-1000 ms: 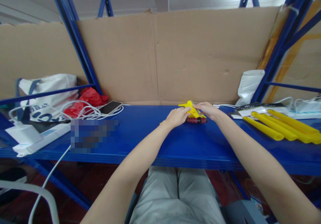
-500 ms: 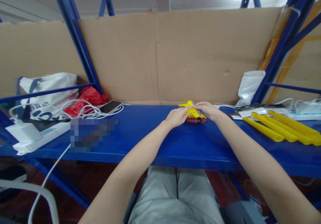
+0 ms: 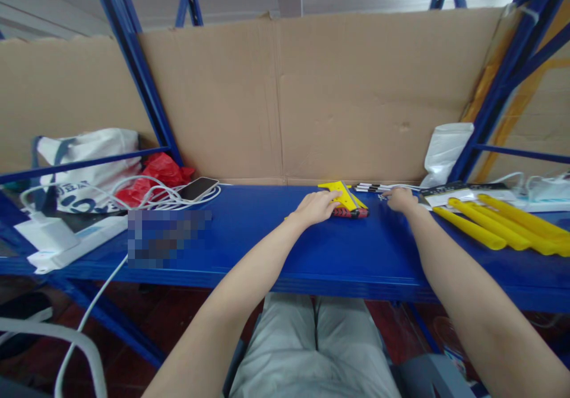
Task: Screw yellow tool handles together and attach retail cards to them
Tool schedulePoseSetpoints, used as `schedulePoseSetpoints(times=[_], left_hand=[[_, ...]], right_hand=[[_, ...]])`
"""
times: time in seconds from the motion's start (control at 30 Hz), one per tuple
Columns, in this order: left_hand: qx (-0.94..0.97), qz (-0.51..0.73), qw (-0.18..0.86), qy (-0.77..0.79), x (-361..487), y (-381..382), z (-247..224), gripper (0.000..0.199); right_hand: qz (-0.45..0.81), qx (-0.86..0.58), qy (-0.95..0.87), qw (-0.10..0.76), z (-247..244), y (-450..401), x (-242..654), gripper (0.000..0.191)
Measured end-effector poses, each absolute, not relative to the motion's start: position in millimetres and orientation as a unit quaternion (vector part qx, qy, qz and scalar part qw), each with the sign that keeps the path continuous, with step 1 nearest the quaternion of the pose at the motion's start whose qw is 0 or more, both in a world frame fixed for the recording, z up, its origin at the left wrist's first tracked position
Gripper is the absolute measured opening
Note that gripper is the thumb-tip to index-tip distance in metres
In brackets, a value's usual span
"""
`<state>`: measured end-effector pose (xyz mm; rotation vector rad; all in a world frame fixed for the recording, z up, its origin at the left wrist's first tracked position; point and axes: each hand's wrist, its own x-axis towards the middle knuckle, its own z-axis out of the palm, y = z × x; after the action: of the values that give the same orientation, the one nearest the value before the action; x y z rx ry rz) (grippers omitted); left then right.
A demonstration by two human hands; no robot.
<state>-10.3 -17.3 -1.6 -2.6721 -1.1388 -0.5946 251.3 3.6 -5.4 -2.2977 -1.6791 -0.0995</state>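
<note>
My left hand [image 3: 315,207] is closed around the near left part of a yellow plastic piece [image 3: 346,197] with flared arms and a grey strip along one edge. Under that piece, and partly hidden by it, lies a red and black cylindrical handle [image 3: 351,212]. Farther right, my right hand [image 3: 401,198] is down at the tabletop, its fingers curled together beside some tiny silvery bits [image 3: 383,196]. Whatever may be between those fingertips is too small to make out. Thin black and white sticks [image 3: 371,188] lie just behind, to the left of this hand.
Several yellow tubes [image 3: 474,230] lie at the right, by black and white packaging [image 3: 447,194] and a white pouch [image 3: 447,153]. On the left are a phone [image 3: 199,189], coiled white cable [image 3: 162,198], a power strip [image 3: 84,245], a red bag [image 3: 162,172] and a cloth bag [image 3: 91,166].
My right hand has let go of the yellow piece and moved right, to the small silvery bits. My left hand stays on the piece. The thin sticks behind have come into view.
</note>
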Motion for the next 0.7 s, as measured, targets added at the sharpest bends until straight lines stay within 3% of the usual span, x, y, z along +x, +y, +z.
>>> schedulePoseSetpoints(times=[0.47, 0.7], left_hand=[[-0.898, -0.200, 0.086, -0.383, -11.4, -13.7, -2.5, 0.040], [-0.900, -0.210, 0.089, -0.372, -11.7, -12.1, -3.6, 0.040]], right_hand=[[-0.017, -0.802, -0.591, 0.085, -11.6, 4.0, 249.9, 0.043], [-0.051, -0.789, -0.600, 0.120, -15.0, 11.2, 247.9, 0.024]])
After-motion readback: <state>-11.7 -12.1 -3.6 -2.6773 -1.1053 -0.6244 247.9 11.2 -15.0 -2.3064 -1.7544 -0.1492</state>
